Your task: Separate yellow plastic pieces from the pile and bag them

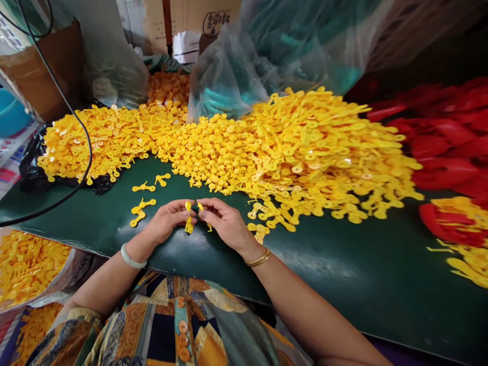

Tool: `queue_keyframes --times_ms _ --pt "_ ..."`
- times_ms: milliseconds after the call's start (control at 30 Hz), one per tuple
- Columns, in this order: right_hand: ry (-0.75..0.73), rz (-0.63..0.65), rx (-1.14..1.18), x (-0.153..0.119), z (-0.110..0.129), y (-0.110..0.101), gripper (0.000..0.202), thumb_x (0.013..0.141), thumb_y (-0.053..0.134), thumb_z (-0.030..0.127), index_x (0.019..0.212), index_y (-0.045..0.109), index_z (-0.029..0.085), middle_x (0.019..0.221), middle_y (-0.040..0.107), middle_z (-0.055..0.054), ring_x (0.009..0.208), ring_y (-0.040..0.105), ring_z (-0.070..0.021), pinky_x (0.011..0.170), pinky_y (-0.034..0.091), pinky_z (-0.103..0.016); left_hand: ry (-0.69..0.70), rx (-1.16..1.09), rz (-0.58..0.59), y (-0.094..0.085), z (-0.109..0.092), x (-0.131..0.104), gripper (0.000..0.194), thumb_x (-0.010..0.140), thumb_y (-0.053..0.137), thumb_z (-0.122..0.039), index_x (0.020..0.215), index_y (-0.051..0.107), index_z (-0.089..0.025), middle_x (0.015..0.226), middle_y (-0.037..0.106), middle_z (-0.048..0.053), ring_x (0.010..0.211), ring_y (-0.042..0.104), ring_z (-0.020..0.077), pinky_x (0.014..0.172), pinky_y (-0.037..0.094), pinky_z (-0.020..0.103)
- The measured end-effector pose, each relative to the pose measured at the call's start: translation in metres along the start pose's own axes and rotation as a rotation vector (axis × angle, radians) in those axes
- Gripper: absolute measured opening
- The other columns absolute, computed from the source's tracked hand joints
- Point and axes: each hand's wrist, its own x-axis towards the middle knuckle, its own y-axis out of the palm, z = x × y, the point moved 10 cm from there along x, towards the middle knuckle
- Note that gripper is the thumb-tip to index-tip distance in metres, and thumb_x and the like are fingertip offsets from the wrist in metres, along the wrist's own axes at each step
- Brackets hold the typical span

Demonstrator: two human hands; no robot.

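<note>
Near the front edge of the dark green table, my two hands are close together over the tabletop. My left hand, with a pale bangle on its wrist, pinches a yellow plastic part held upright. Another small yellow part sits between the thumb and fingers of my right hand, which has a gold bracelet at the wrist. The two held parts look apart. Several loose yellow pieces lie left of my hands, and a big heap of small yellow parts rises behind them.
Long yellow parts are heaped at the right, beside red pieces. Clear plastic bags stand behind. A black cable hangs at the left, over another yellow pile. A sack of yellow parts is at lower left.
</note>
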Motion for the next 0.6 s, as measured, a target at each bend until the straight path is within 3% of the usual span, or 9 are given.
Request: queue_keyframes --times_ms 167,300,367,433,500,600 --pt "0.105 -0.023 0.04 0.005 -0.017 -0.004 0.033 0.081 0.067 0.036 0.109 0.067 0.02 0.086 0.066 -0.002 0.067 0.063 -0.0136 0.066 0.057 -0.03 0.098 -0.065 -0.178 -0.034 -0.025 0.002 0.041 0.071 0.077 -0.028 0.106 0.06 -0.015 0.072 0.063 -0.001 0.062 0.061 0.0115 0.068 0.054 0.03" --pt "0.162 -0.037 0.031 0.012 -0.03 -0.007 0.032 0.082 0.065 0.038 0.108 0.068 0.019 0.086 0.068 -0.003 0.066 0.064 -0.014 0.061 0.057 -0.029 0.212 0.269 -0.308 -0.056 -0.068 0.015 0.029 0.075 0.072 -0.04 0.088 0.059 -0.018 0.05 0.045 -0.009 0.041 0.043 0.0071 0.045 0.04 0.021" --pt "0.169 -0.048 0.052 0.015 -0.034 -0.009 0.032 0.082 0.066 0.038 0.107 0.068 0.019 0.084 0.067 -0.003 0.069 0.064 -0.0146 0.063 0.058 -0.029 0.224 0.566 -0.322 -0.052 -0.084 0.029 0.028 0.079 0.067 -0.046 0.086 0.062 -0.019 0.047 0.043 -0.008 0.038 0.041 0.008 0.042 0.034 0.021" --pt "0.175 -0.06 0.09 0.017 -0.038 -0.01 0.032 0.081 0.067 0.037 0.107 0.067 0.019 0.084 0.067 -0.003 0.072 0.065 -0.0149 0.065 0.058 -0.029 0.24 0.88 -0.31 -0.039 -0.093 0.048 0.026 0.082 0.064 -0.044 0.09 0.066 -0.02 0.055 0.054 -0.004 0.047 0.05 0.0107 0.048 0.038 0.023" --pt "0.187 -0.073 0.123 0.018 -0.041 -0.014 0.032 0.08 0.068 0.036 0.106 0.067 0.019 0.085 0.067 -0.003 0.072 0.065 -0.0147 0.067 0.059 -0.03 0.279 1.159 -0.284 -0.02 -0.093 0.067 0.02 0.083 0.065 -0.037 0.092 0.068 -0.021 0.074 0.067 0.001 0.067 0.061 0.0148 0.063 0.045 0.025" --pt "0.204 -0.084 0.148 0.018 -0.044 -0.02 0.031 0.08 0.068 0.034 0.107 0.066 0.019 0.087 0.067 -0.002 0.071 0.066 -0.0139 0.069 0.059 -0.03 0.315 1.452 -0.243 0.002 -0.08 0.088 0.018 0.084 0.065 -0.032 0.096 0.068 -0.02 0.1 0.07 0.006 0.093 0.063 0.0211 0.079 0.047 0.03"
